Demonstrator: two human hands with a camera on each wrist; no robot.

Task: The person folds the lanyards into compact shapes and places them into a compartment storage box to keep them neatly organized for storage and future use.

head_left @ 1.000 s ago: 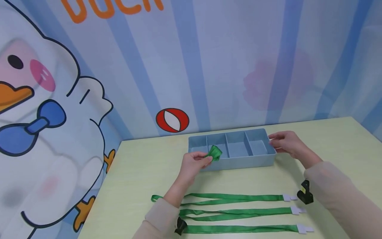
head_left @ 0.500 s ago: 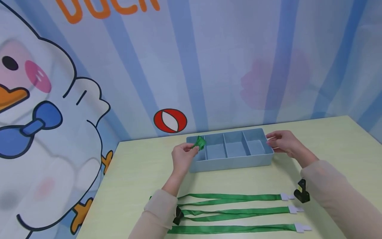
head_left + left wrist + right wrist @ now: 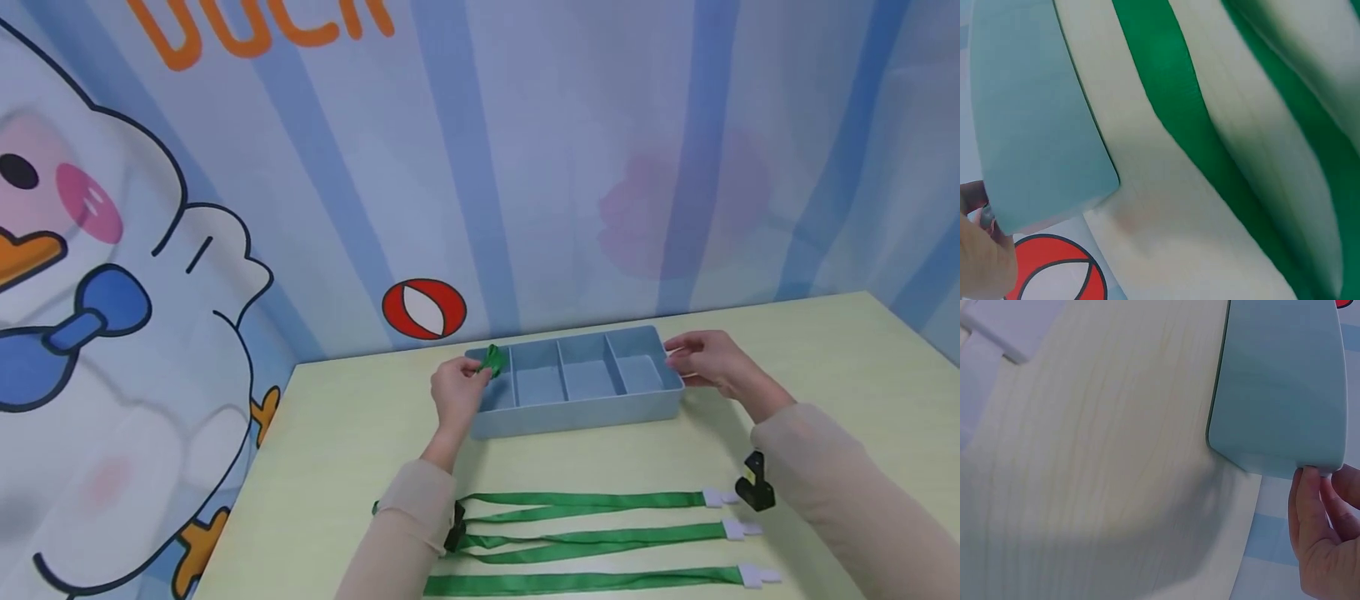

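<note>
Ribbon [image 3: 492, 361] pinched in the left hand's [image 3: 456, 396] fingers has shifted leftward, seemingly lined up with the tray's [image 3: 577, 417] end compartment [image 3: 501, 397] beneath them; the right hand's [image 3: 708, 362] relaxed fingers touch the opposite end.

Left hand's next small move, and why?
Probably lower the green folded fabric ribbon into the leftmost compartment of the blue-grey rectangular plastic tray: the left hand pinches it at that compartment, while the right hand touches the tray's right end.
</note>
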